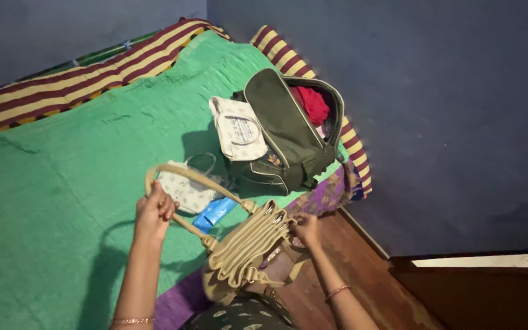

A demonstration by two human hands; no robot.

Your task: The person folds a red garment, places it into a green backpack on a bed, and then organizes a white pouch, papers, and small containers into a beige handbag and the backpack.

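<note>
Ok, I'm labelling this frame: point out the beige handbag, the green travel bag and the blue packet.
beige handbag (245, 250): head view, on its ribbed top.
green travel bag (285, 131): head view, on its open flap.
blue packet (214, 214): head view, on its middle, on the green sheet.

Can't really see inside the beige handbag (249, 250), its lower part is hidden behind the person's lap at the bottom edge. The left hand (154, 211) has its fingers curled over the strap, so the palm's out of sight. What's under the red cloth (310, 104) in the green duffel bag (288, 137) is too dark to tell.
</note>
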